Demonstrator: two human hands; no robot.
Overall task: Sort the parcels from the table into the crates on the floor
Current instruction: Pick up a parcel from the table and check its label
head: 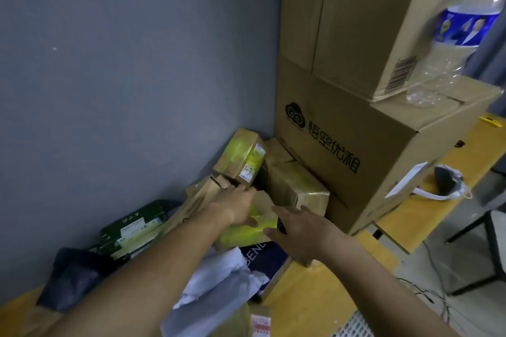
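Left hand point(235, 206) hides its grip; parcel point(246, 230) half-covered.

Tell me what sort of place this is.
Probably a parcel sorting or storage corner: taped cardboard parcels piled on a yellow table against a grey wall, and big stacked cartons beside them.
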